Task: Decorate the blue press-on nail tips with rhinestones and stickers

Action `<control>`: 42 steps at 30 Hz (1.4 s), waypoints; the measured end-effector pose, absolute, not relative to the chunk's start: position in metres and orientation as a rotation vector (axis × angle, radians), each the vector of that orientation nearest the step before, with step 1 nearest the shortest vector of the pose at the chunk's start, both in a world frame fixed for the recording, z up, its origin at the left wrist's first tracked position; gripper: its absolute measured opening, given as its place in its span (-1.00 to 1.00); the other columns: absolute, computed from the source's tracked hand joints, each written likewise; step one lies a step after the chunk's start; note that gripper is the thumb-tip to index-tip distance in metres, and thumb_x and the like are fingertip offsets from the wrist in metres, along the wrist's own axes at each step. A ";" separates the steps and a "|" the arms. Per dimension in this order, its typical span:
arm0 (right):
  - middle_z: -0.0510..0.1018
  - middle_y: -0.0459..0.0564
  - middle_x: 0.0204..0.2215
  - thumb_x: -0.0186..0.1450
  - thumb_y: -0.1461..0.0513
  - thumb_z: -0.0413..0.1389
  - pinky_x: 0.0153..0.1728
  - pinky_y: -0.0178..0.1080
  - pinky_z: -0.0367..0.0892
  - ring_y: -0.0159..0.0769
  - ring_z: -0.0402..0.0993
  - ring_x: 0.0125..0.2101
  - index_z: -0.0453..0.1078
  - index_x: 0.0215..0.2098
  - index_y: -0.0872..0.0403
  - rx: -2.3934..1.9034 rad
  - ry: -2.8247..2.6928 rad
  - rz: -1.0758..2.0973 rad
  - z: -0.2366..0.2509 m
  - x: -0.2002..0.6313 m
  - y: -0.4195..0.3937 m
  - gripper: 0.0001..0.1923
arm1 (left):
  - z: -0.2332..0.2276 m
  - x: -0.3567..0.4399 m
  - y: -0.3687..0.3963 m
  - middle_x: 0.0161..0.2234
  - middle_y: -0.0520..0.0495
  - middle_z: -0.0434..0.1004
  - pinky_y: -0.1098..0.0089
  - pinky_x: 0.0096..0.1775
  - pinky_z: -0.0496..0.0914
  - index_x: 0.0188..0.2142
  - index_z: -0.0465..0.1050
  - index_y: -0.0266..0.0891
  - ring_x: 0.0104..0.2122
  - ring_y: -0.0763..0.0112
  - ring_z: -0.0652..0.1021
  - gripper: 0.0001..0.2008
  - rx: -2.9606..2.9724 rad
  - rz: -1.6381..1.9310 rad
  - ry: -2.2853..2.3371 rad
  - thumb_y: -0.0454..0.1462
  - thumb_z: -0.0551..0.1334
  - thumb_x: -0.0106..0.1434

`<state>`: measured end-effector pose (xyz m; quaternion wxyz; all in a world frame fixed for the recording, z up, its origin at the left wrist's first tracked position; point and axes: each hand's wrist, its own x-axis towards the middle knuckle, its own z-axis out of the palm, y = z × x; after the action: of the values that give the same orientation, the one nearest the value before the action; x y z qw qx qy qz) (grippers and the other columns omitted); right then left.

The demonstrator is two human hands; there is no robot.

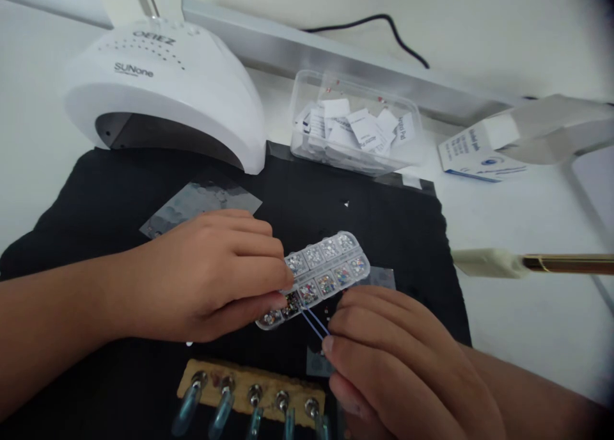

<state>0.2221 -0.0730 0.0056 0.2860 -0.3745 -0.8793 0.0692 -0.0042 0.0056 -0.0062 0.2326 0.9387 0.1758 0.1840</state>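
My left hand (230,274) is closed on the left part of a clear rhinestone case (330,270), tilted up to the right above the black mat. Its small compartments hold silver and multicoloured stones. Purple-blue tweezers (314,323) are pinched in my right hand (398,357); their tips touch the lower edge of the case beside a compartment of dark stones. Whether a stone sits between the tips is too small to tell. Just below, a wooden stand (240,385) carries several blue-green nail tips (223,414) on metal holders.
A white nail lamp (163,88) stands at back left. Behind the mat (307,197) is a clear tub (355,162) of white packets, with an opened carton (472,152) to its right. A pale brush-like tool with a gold handle (570,263) juts in from the right.
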 end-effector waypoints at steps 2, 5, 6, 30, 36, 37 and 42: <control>0.52 -0.02 -0.50 0.42 0.32 -0.05 -0.33 -0.16 0.55 -0.29 0.50 -0.44 0.41 -0.43 0.13 -0.982 -2.340 0.197 0.006 0.223 -0.072 -0.70 | -0.006 -0.004 0.006 -0.38 -0.06 0.51 0.27 -0.32 0.25 -0.23 0.44 -0.25 -0.38 0.36 0.41 -0.84 2.583 0.499 0.483 -0.30 0.10 0.41; 0.52 -0.01 -0.50 0.41 0.34 -0.06 -0.35 -0.16 0.56 -0.28 0.50 -0.43 0.41 -0.42 0.15 -0.924 -2.357 0.229 0.008 0.225 -0.068 -0.71 | -0.005 -0.005 0.006 -0.37 -0.07 0.51 0.28 -0.32 0.26 -0.22 0.44 -0.26 -0.38 0.36 0.41 -0.85 2.585 0.489 0.470 -0.30 0.10 0.40; 0.52 -0.01 -0.50 0.40 0.34 -0.06 -0.35 -0.16 0.56 -0.28 0.50 -0.43 0.41 -0.42 0.16 -0.902 -2.380 0.252 0.010 0.226 -0.066 -0.72 | -0.005 -0.005 0.006 -0.37 -0.07 0.51 0.28 -0.32 0.26 -0.22 0.44 -0.26 -0.38 0.36 0.41 -0.86 2.586 0.490 0.470 -0.31 0.11 0.40; 0.50 0.03 -0.48 0.36 0.15 0.05 -0.43 -0.19 0.52 -0.22 0.50 -0.42 0.44 -0.37 0.08 -0.845 -2.465 0.363 0.010 0.231 -0.060 -0.77 | -0.006 -0.004 0.007 -0.38 -0.06 0.49 0.29 -0.32 0.26 -0.23 0.44 -0.27 -0.38 0.34 0.42 -0.88 2.593 0.494 0.462 -0.32 0.13 0.38; 0.51 0.06 -0.46 0.33 0.09 0.09 -0.45 -0.16 0.54 -0.18 0.52 -0.40 0.46 -0.37 0.07 -0.837 -2.410 0.379 0.006 0.226 -0.062 -0.75 | -0.005 -0.004 0.007 -0.38 -0.05 0.50 0.28 -0.31 0.25 -0.22 0.44 -0.27 -0.38 0.35 0.42 -0.88 2.593 0.498 0.459 -0.32 0.13 0.38; 0.51 0.06 -0.47 0.34 0.10 0.08 -0.45 -0.16 0.54 -0.17 0.53 -0.41 0.46 -0.37 0.07 -0.840 -2.389 0.385 0.005 0.227 -0.063 -0.76 | -0.005 -0.004 0.007 -0.38 -0.05 0.50 0.28 -0.31 0.25 -0.22 0.44 -0.27 -0.38 0.35 0.42 -0.88 2.591 0.498 0.459 -0.32 0.13 0.38; 0.54 0.02 -0.50 0.35 0.30 0.01 -0.40 -0.18 0.57 -0.23 0.56 -0.42 0.42 -0.36 0.09 -0.811 -2.276 0.447 0.007 0.237 -0.060 -0.83 | -0.007 -0.004 0.007 -0.38 -0.04 0.51 0.28 -0.30 0.25 -0.22 0.44 -0.26 -0.38 0.35 0.42 -0.88 2.594 0.514 0.479 -0.30 0.13 0.39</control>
<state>0.2367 -0.0596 0.0074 0.3357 -0.3109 -0.8725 0.1714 -0.0037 0.0075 -0.0067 0.2250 0.9405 0.1736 0.1863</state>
